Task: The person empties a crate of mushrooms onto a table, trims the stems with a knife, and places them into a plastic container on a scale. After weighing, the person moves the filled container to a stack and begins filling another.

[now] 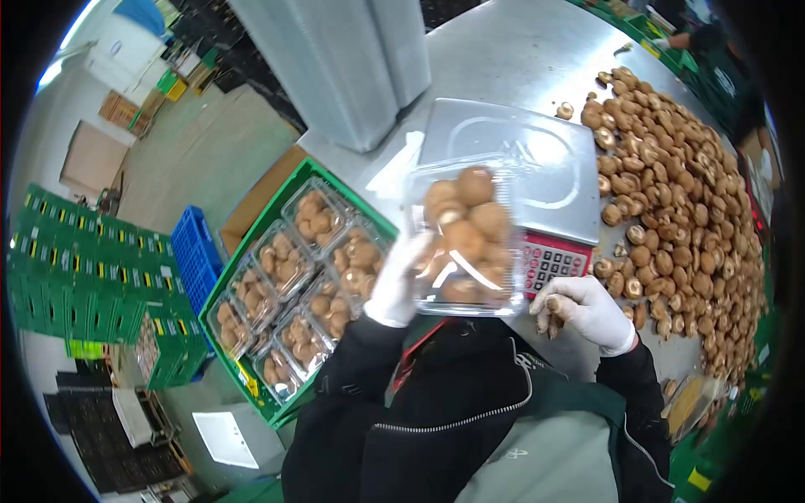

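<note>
My left hand (401,281), in a white glove, holds a clear plastic box (465,239) of brown mushrooms by its left side, raised in front of the scale. The silver plate of the scale (511,168) lies behind the box, and its red keypad (553,261) shows to the right. Gloved too, my right hand (579,312) is just below the keypad, its fingers curled on a small mushroom (551,317). A large heap of mushrooms (671,210) spreads over the metal table to the right.
A green crate (293,402) with several filled boxes stands at the left. Stacked clear plastic containers (335,67) rise behind it. Further left are a blue crate (194,260) and green crate stacks (84,268). Another person's arm (677,42) shows at the top right.
</note>
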Tool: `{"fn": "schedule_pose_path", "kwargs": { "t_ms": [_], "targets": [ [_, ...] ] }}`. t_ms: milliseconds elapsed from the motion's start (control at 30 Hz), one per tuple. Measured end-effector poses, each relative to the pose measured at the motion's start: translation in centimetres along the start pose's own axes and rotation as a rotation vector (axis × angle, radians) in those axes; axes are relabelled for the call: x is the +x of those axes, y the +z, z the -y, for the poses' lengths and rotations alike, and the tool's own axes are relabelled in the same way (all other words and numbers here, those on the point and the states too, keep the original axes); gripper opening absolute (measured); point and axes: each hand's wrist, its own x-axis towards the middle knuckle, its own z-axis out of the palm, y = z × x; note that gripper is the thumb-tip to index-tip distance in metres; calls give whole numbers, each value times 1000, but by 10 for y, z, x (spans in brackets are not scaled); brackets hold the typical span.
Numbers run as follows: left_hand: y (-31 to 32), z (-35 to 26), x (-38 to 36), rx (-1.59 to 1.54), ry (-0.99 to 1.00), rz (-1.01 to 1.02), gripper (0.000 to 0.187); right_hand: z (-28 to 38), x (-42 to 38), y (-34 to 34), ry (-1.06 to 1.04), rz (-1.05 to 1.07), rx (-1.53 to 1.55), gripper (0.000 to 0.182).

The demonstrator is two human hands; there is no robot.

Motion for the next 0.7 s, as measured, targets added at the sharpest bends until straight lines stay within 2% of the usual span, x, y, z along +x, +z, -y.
{"fn": "schedule_pose_path", "kwargs": {
  "t_ms": [33, 67, 100, 133, 167, 233, 267, 300, 333, 400, 433, 467, 533, 567, 600, 633, 667, 700],
  "targets": [
    [-41, -7, -4, -2, 33, -122, 58, 1, 5, 3, -24, 21, -2, 16],
    [-57, -28, -18, 56, 139, -99, 54, 1, 6, 3, -28, 10, -16, 16],
    [-75, -50, -35, 202, 169, -101, 54, 0, 5, 0, -35, -4, -28, 17],
    [-120, -64, -46, 344, 273, -188, 56, -1, 3, -3, -41, -27, -40, 18],
    [-131, -80, -70, 337, 255, -249, 62, 0, 2, -7, -29, -49, -33, 18],
    [-185, -98, -102, 386, 275, -247, 65, -7, 1, -16, -50, -85, -33, 18],
    [-212, -102, -120, 367, 181, -330, 65, -12, -1, -20, -57, -102, -21, 18],
    [-237, -103, -140, 276, 3, -339, 64, -15, -2, -23, -61, -120, -13, 18],
    [-243, -97, -146, 230, -70, -395, 60, -18, -3, -25, -68, -140, -7, 18],
    [-321, -60, -139, 264, 24, -559, 57, -18, -4, -27, -71, -175, 1, 18],
    [-347, -37, -126, 369, 132, -549, 56, -18, -6, -27, -64, -191, 6, 18],
    [-332, -33, -118, 550, 61, -705, 55, -18, -8, -28, -51, -208, 11, 18],
    [-293, -50, -107, 1549, -83, -881, 57, -27, -16, -37, -84, -258, -50, 18],
    [-273, -65, -101, 1991, -204, -880, 58, -32, -22, -43, -94, -281, -79, 19],
    [-236, -89, -97, 2159, -310, -831, 57, -33, -30, -48, -42, -326, -66, 18],
    [-199, -115, -83, 2220, -307, -833, 52, -32, -37, -54, 2, -368, -53, 18],
    [-200, -142, -69, 2150, -30, -825, 48, -34, -45, -60, 45, -410, -32, 18],
    [-178, -173, -54, 2040, 420, -665, 43, -40, -51, -66, 4, -449, -38, 18]
  ]
}}
